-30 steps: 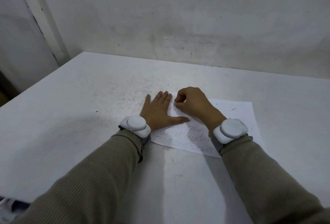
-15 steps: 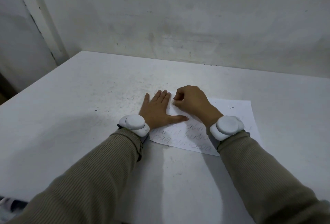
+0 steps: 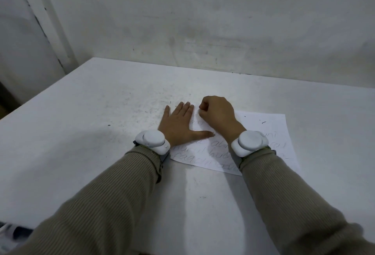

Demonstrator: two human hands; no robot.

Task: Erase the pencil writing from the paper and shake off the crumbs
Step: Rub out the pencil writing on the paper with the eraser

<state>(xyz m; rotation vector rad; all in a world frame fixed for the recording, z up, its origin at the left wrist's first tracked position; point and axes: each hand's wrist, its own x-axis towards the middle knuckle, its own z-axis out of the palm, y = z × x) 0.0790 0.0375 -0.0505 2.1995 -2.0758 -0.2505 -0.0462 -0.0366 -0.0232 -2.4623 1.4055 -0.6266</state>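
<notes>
A white sheet of paper lies on the table, with pencil writing in several lines across its near half. My left hand rests flat on the sheet's left edge, fingers straight and thumb spread over the paper. My right hand is curled into a fist at the sheet's far left corner, fingertips pressed down on a small eraser that is almost entirely hidden under them. A few dark crumbs lie near the sheet's far edge.
The white table is speckled with dark marks left of my hands. A grey wall runs along the table's far edge. Some dark clutter shows past the near left corner.
My right fist has shifted slightly along the sheet's far left corner in small strokes. My left hand has stayed flat in the same place.
</notes>
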